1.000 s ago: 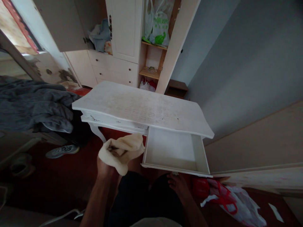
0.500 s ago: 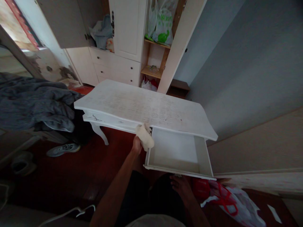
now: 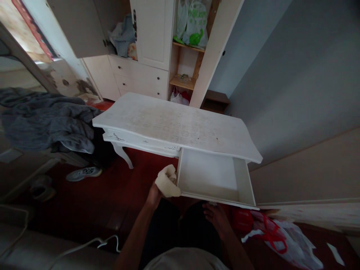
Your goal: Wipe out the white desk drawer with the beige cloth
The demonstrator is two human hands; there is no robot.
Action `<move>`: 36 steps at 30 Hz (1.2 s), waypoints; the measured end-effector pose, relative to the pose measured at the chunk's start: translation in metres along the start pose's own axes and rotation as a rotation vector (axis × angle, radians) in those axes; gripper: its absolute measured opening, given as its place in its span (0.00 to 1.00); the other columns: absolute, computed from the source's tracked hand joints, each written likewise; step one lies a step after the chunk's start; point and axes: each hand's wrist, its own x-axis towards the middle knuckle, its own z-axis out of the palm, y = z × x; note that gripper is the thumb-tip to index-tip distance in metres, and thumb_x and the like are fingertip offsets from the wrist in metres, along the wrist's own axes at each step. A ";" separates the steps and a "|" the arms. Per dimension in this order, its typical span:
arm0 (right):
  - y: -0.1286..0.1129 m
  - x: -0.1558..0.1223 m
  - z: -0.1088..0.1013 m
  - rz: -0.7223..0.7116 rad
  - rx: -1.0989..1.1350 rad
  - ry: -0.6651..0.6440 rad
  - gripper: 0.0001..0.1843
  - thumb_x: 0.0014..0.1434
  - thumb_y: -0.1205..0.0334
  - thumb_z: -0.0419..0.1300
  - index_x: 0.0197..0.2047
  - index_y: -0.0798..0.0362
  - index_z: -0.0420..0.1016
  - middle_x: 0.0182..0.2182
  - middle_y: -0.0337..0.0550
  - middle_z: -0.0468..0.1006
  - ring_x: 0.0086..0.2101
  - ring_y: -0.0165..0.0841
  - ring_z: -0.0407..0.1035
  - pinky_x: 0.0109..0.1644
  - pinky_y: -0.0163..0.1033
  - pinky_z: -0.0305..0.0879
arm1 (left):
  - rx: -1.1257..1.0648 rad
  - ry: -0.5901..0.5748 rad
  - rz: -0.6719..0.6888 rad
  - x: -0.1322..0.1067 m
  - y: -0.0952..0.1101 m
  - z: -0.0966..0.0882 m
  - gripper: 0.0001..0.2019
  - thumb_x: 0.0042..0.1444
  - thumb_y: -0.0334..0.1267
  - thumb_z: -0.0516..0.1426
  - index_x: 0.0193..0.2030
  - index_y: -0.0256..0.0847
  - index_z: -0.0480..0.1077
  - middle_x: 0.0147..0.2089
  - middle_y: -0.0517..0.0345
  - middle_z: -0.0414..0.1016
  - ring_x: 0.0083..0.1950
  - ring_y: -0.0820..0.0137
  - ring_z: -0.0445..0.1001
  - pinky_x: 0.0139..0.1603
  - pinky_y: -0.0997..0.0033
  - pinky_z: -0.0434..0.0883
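My left hand (image 3: pixel 154 194) is closed around a cream cloth (image 3: pixel 168 182), pressed against the outer left side of the pulled-out white drawer (image 3: pixel 244 183). The drawer's inside looks bare. My right hand (image 3: pixel 215 217) sits under the drawer's front edge; its fingers are curled there, and what they grip is hidden. The drawer belongs to a white desk (image 3: pixel 174 125) with a dusty top.
A white wardrobe (image 3: pixel 152 37) with open shelves and hanging plastic bags (image 3: pixel 194 24) stands behind the desk. Grey bedding (image 3: pixel 47 120) lies at left, shoes (image 3: pixel 83 173) on the red floor. A red-and-white plastic bag (image 3: pixel 275 236) lies at lower right. A grey wall runs along the right.
My left hand has carried the cloth from below the desk up to the drawer's upper left corner, then down along the drawer's left side. The right hand stays at the drawer front.
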 end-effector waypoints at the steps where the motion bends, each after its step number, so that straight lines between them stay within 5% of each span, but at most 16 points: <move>1: 0.000 0.000 0.000 0.001 0.004 0.000 0.28 0.35 0.51 0.78 0.37 0.53 0.74 0.33 0.46 0.82 0.28 0.35 0.75 0.31 0.37 0.68 | -0.138 0.054 -0.095 -0.006 0.004 0.001 0.32 0.54 0.65 0.49 0.50 0.39 0.73 0.42 0.48 0.81 0.47 0.58 0.80 0.45 0.59 0.79; 6: 0.001 -0.001 -0.002 0.006 0.028 -0.006 0.29 0.37 0.50 0.77 0.37 0.55 0.73 0.33 0.46 0.83 0.28 0.32 0.75 0.30 0.34 0.68 | -0.496 0.130 -0.307 -0.026 0.022 0.002 0.27 0.40 0.50 0.67 0.46 0.37 0.74 0.44 0.48 0.81 0.55 0.53 0.76 0.55 0.58 0.75; 12: 0.000 -0.003 0.000 -0.001 0.040 -0.020 0.30 0.35 0.50 0.78 0.37 0.55 0.73 0.33 0.46 0.83 0.27 0.31 0.74 0.29 0.33 0.68 | -0.480 0.286 -0.321 -0.035 0.009 -0.003 0.19 0.41 0.42 0.67 0.39 0.36 0.74 0.39 0.49 0.81 0.54 0.52 0.76 0.52 0.62 0.76; 16: -0.002 -0.005 0.002 -0.015 0.050 -0.041 0.30 0.36 0.50 0.77 0.38 0.55 0.72 0.33 0.45 0.83 0.27 0.30 0.74 0.29 0.33 0.68 | -0.497 0.347 -0.360 -0.048 0.006 0.009 0.15 0.44 0.37 0.65 0.41 0.35 0.73 0.36 0.53 0.79 0.45 0.60 0.79 0.45 0.67 0.77; 22: -0.004 -0.008 0.000 -0.029 0.035 -0.067 0.31 0.36 0.48 0.77 0.38 0.55 0.71 0.33 0.44 0.82 0.27 0.29 0.74 0.29 0.32 0.68 | -0.736 0.432 -0.531 -0.074 0.023 0.054 0.10 0.51 0.30 0.57 0.41 0.38 0.71 0.35 0.55 0.78 0.32 0.67 0.77 0.29 0.71 0.76; 27: 0.000 -0.006 -0.003 -0.052 0.010 -0.097 0.30 0.38 0.46 0.76 0.38 0.54 0.71 0.33 0.43 0.82 0.27 0.30 0.73 0.29 0.33 0.67 | -0.902 0.422 -0.545 -0.090 0.025 0.094 0.17 0.50 0.26 0.56 0.49 0.40 0.70 0.38 0.54 0.79 0.36 0.65 0.79 0.35 0.67 0.80; 36: 0.009 -0.005 -0.033 -0.131 0.105 -0.171 0.31 0.45 0.45 0.72 0.49 0.53 0.78 0.45 0.50 0.81 0.41 0.44 0.74 0.36 0.41 0.69 | -0.763 0.114 -0.491 -0.102 0.028 0.185 0.22 0.45 0.32 0.62 0.51 0.39 0.71 0.47 0.50 0.78 0.46 0.63 0.78 0.47 0.60 0.80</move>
